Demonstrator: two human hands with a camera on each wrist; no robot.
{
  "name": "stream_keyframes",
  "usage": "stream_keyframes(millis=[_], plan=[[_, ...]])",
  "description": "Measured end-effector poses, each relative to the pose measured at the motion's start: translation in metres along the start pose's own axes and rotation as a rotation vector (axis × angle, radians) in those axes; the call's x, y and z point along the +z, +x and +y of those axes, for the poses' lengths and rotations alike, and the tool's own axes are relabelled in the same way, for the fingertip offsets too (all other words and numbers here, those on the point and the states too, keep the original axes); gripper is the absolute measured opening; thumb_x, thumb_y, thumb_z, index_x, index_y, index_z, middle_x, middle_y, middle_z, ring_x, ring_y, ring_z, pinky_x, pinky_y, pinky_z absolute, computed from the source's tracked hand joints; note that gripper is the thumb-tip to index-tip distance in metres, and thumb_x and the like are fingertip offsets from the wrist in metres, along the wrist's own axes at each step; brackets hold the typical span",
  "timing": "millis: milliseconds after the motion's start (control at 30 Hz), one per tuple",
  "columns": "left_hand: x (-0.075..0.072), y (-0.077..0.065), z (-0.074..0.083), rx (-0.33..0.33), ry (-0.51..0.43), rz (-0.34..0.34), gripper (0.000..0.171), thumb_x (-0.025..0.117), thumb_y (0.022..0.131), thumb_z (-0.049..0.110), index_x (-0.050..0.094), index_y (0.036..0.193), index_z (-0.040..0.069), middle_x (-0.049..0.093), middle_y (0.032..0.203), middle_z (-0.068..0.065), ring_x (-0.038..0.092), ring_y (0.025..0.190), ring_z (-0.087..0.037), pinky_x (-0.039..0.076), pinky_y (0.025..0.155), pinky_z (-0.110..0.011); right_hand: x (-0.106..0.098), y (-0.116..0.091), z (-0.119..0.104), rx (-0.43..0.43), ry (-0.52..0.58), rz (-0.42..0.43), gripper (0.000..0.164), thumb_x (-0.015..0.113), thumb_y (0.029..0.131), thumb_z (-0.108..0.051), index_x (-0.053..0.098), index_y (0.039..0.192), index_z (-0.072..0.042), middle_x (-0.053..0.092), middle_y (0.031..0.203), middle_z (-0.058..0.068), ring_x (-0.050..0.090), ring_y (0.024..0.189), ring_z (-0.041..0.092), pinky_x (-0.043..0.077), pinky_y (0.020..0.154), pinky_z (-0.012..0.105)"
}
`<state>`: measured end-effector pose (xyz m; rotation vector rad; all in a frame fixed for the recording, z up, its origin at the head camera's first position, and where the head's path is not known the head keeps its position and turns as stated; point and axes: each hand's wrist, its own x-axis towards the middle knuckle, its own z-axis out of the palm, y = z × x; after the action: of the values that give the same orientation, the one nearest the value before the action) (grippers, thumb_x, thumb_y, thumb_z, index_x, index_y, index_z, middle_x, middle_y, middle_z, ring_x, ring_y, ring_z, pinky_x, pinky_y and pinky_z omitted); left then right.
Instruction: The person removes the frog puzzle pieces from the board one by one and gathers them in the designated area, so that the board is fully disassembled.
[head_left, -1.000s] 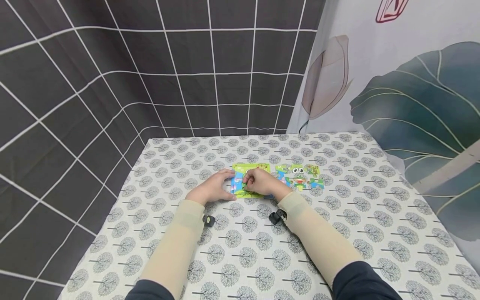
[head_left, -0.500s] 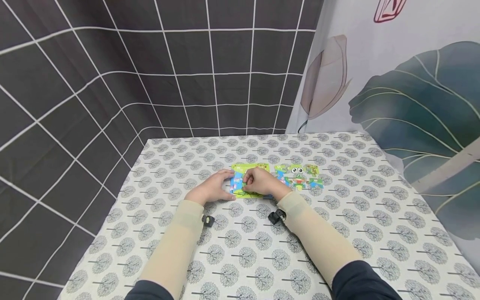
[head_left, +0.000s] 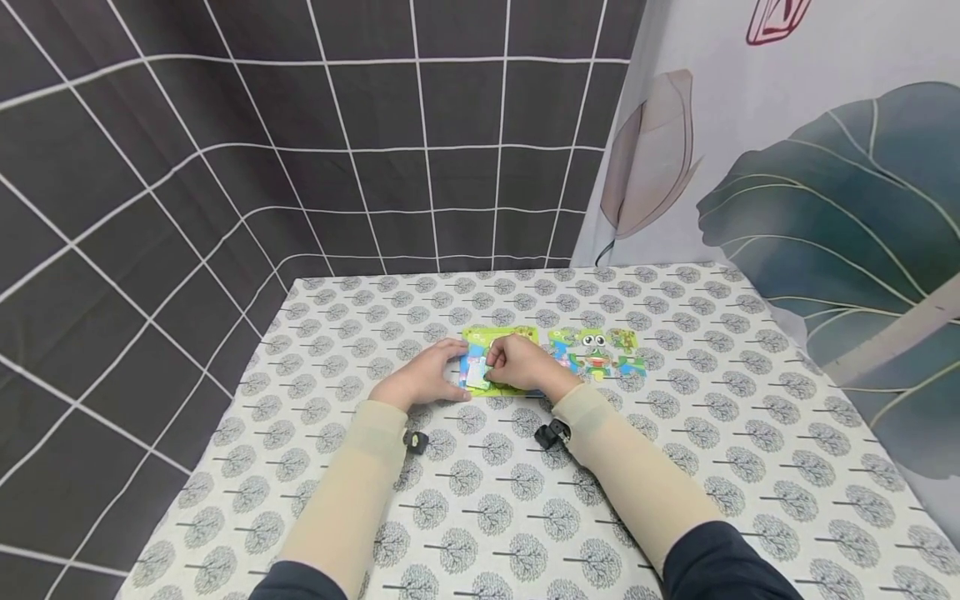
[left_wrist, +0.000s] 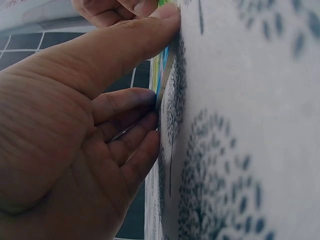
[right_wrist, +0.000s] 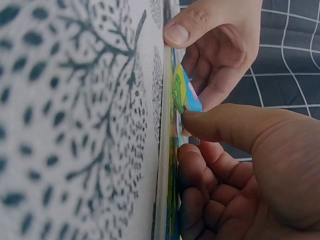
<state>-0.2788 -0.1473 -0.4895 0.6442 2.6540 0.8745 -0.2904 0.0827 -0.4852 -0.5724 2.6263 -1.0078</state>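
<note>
We see the left hand [head_left: 429,375] with fingers loosely extended, its thumb touching the near-left corner of a flat, yellow-green-bordered puzzle board [head_left: 474,334] on the white, grey-tree-patterned tabletop [head_left: 495,500]. In the right hand [head_left: 523,365], the grip — thumb against curled fingers — pinches a thin yellow, green and blue puzzle piece [right_wrist: 186,90], tilted over the board. To the board's right we find brightly coloured frog-picture pieces [head_left: 595,341] lying near together.

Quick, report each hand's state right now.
Left hand: holding the board at its edge.
Right hand: closed, pinching a piece.
</note>
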Motion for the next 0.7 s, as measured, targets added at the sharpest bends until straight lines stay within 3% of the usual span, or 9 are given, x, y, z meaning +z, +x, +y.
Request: stream_keyframes(millis=[700], plan=[[0.0005,0.0019,-0.0036,0.01,0.008,-0.018,0.098,0.093,0.078,0.033,0.043,0.159,0.009,0.035,0.167,-0.006,0.035,0.152,-0.032,0.024,0.126,-0.051,0.002,0.0007,0.0015,0.03,-0.018,0.018,0.011,0.08,0.086,-0.012,0.07,0.09,-0.012,0.066,0.08,0.002,0.061,0.072,0.017,0.056,0.068,0.03]])
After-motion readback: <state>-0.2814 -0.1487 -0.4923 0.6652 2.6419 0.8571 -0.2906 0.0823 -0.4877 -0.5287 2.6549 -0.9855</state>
